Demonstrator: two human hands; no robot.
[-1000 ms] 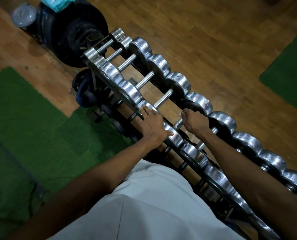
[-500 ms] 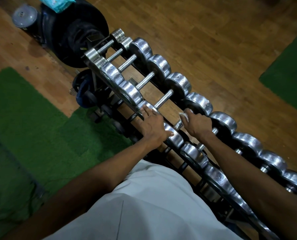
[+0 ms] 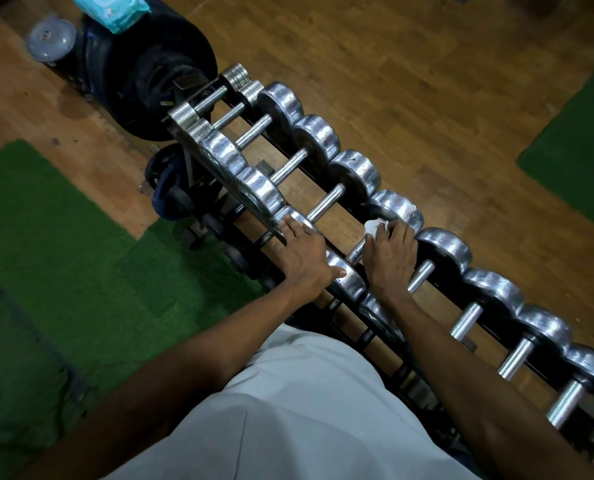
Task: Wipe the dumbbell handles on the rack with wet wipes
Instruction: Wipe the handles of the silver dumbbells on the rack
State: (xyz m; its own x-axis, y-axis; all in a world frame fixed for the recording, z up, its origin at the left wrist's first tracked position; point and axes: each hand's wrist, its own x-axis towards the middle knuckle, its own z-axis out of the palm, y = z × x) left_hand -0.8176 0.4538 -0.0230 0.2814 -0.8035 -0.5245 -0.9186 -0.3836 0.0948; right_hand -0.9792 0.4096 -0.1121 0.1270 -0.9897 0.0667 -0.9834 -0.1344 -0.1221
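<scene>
Right hand (image 3: 389, 254) around wipe (image 3: 374, 226)

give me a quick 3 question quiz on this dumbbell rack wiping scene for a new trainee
1. True or false: the right hand holds a white wipe against a dumbbell handle.
2. Multiple choice: where does the left hand rest?
A. on the pack of wipes
B. on the near dumbbell heads at the rack's front rail
C. on the green mat
3. Fill in: the teal pack of wipes lies on top of the black ____ at the far end of the rack.

Key
1. True
2. B
3. weight plates
</scene>
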